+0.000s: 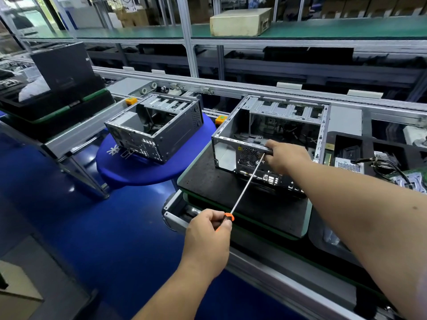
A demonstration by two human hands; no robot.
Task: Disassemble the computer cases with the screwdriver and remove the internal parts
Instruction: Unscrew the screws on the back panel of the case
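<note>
Computer case (265, 144) on blk conveyor pallet (215, 181)

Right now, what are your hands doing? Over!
Left hand grips long orange-handled screwdriver. Right hand holds rear top rail of open grey metal computer case. Screwdriver tip at rail by right fingers. Nothing blocking.

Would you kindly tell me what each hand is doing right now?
Left hand: grips the orange handle of the long-shafted screwdriver.
Right hand: grips the top rear edge of the open grey metal computer case.
</note>
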